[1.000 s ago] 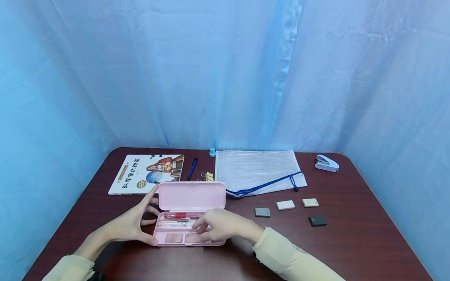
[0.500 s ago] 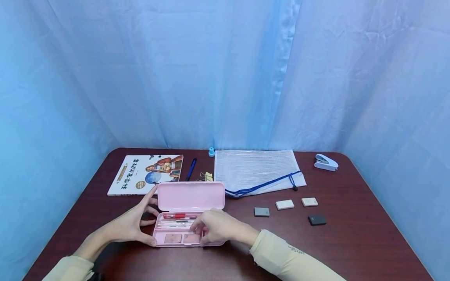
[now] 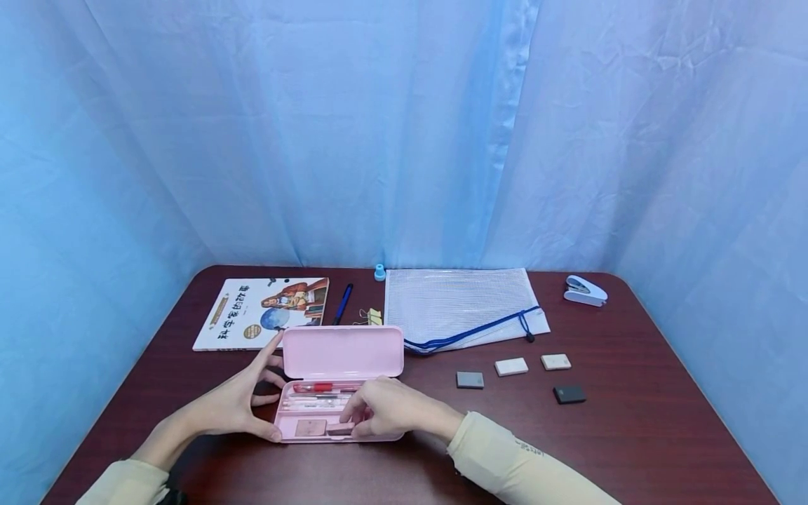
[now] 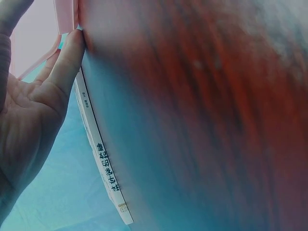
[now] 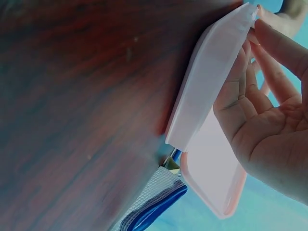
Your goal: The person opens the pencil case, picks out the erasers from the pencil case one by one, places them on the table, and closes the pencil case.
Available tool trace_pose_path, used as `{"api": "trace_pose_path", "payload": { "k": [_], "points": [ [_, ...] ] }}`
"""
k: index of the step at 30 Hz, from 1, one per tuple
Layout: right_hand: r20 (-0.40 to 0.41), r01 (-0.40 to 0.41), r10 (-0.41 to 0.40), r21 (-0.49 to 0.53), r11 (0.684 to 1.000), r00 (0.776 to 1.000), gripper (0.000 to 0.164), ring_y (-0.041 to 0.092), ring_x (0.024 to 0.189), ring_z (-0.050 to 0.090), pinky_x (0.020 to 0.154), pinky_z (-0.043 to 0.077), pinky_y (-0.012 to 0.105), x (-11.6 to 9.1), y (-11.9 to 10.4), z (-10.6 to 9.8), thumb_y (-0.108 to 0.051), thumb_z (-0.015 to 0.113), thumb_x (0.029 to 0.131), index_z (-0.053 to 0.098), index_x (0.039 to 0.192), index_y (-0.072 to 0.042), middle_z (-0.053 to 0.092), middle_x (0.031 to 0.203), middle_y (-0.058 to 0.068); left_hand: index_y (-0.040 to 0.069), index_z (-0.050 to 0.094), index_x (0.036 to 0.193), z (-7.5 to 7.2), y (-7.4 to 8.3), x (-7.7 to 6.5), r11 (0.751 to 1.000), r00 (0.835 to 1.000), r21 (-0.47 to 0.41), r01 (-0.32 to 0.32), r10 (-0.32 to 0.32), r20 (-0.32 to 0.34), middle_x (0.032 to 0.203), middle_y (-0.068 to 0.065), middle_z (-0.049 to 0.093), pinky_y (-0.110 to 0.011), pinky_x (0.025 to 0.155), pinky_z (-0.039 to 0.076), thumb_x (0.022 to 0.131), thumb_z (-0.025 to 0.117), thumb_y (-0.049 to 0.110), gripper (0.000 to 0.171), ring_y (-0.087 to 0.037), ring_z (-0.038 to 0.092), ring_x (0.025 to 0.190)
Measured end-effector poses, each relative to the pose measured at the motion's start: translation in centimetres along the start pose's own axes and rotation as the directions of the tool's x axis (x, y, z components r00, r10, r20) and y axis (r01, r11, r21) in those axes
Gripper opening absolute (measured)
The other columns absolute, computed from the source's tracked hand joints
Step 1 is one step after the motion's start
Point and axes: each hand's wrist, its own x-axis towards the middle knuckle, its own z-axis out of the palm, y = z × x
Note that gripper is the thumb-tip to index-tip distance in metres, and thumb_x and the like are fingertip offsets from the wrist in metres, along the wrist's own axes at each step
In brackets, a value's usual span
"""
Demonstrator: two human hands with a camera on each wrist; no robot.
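An open pink pencil case stands near the table's front, lid raised. My left hand steadies its left end, thumb at the front corner and forefinger up at the lid's edge. In the left wrist view its fingertips touch the case. Inside the front compartment my right hand pinches a pink block-shaped eraser, tilted up at one end. Another pink eraser lies flat to its left. A red pen and several pale pens fill the rear compartment. The right hand hides the case's right end.
Behind the case lie a picture book, a blue pen, yellow binder clips and a mesh zip pouch. To the right are grey, white, cream and black blocks, plus a stapler.
The right thumb and fingers have closed on the right-hand pink eraser, which has tipped up from lying flat. My left hand has stayed in place on the pencil case.
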Motion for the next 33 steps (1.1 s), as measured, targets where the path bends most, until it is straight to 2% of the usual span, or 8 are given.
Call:
{"api": "trace_pose_path", "payload": {
  "k": [7,15,22,26,33],
  "points": [
    [-0.009,-0.005,0.006,0.029,1.000,1.000,0.015,-0.009,0.071,0.055,0.067,0.045,0.010,0.04,0.08,-0.04,-0.013,0.080,0.086,0.081,0.101,-0.015,0.072,0.080,-0.015,0.034,-0.007,0.162,0.01,0.05,-0.01,1.000,1.000,-0.002,-0.001,0.001,0.002,0.140,-0.019,0.035,-0.036,0.091,0.058,0.069,0.096,0.016,0.140,-0.038,0.052,0.118],
    [-0.013,-0.009,0.009,0.016,1.000,1.000,0.014,-0.008,0.071,0.055,0.066,0.044,0.010,0.04,0.03,-0.09,-0.013,0.078,0.088,0.081,0.101,-0.015,0.071,0.079,-0.016,0.028,-0.008,0.163,0.02,0.09,0.03,1.000,1.000,-0.004,-0.008,0.008,0.000,0.140,-0.020,0.035,-0.036,0.091,0.058,0.069,0.096,0.016,0.141,-0.038,0.052,0.117],
    [-0.004,-0.014,0.014,0.048,0.999,1.000,0.014,-0.008,0.071,0.055,0.065,0.046,0.010,0.11,0.17,-0.19,-0.013,0.075,0.090,0.081,0.102,-0.013,0.070,0.079,-0.016,0.036,-0.007,0.162,0.03,0.10,0.06,1.000,1.000,-0.014,-0.009,0.009,0.002,0.141,-0.020,0.034,-0.035,0.092,0.058,0.069,0.096,0.015,0.141,-0.038,0.052,0.117],
    [0.000,-0.023,0.023,0.099,0.995,1.000,0.013,-0.007,0.070,0.057,0.064,0.048,0.010,0.01,0.23,-0.28,-0.013,0.074,0.091,0.080,0.102,-0.012,0.070,0.078,-0.015,0.036,-0.007,0.162,0.04,0.15,0.01,1.000,1.000,-0.007,-0.006,0.006,0.000,0.141,-0.019,0.034,-0.036,0.091,0.058,0.069,0.096,0.015,0.141,-0.037,0.052,0.117],
    [-0.003,-0.066,0.068,0.174,0.983,0.998,0.013,-0.005,0.056,0.056,0.058,0.050,0.013,-0.23,0.28,-0.65,-0.015,0.073,0.093,0.080,0.103,-0.012,0.066,0.072,-0.017,0.038,-0.007,0.162,0.02,0.20,-0.01,1.000,1.000,-0.010,-0.007,0.007,0.001,0.141,-0.019,0.034,-0.035,0.092,0.058,0.068,0.097,0.015,0.142,-0.037,0.052,0.117]
  ]
}}
